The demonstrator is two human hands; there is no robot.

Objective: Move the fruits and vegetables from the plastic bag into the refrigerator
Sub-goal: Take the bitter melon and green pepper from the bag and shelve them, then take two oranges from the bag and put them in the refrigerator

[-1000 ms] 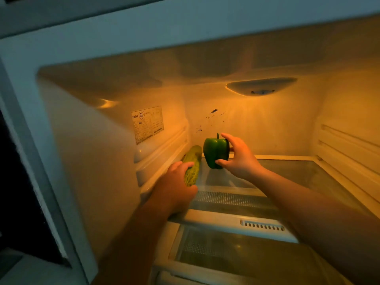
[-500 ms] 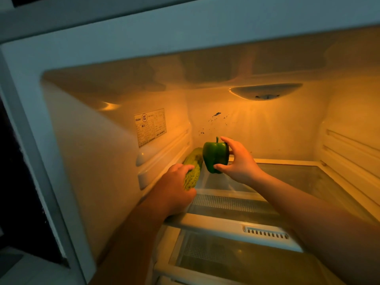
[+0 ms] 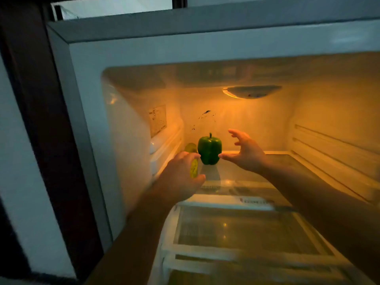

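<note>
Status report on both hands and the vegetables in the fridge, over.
Left hand grips gourd by left wall. Right hand open beside pepper. Pepper upright on shelf. Nothing in the way.

Quick count: one green bell pepper (image 3: 209, 149) and one long yellow-green vegetable (image 3: 194, 170), so two veggies total in the one refrigerator (image 3: 144, 52). Two hands in there, one left hand (image 3: 178, 179) and one right hand (image 3: 247, 154). Two glass levels: one upper shelf (image 3: 267, 173), one lower panel (image 3: 246, 229). Also one lamp cover (image 3: 251, 91) and one label sticker (image 3: 158, 120).
</note>
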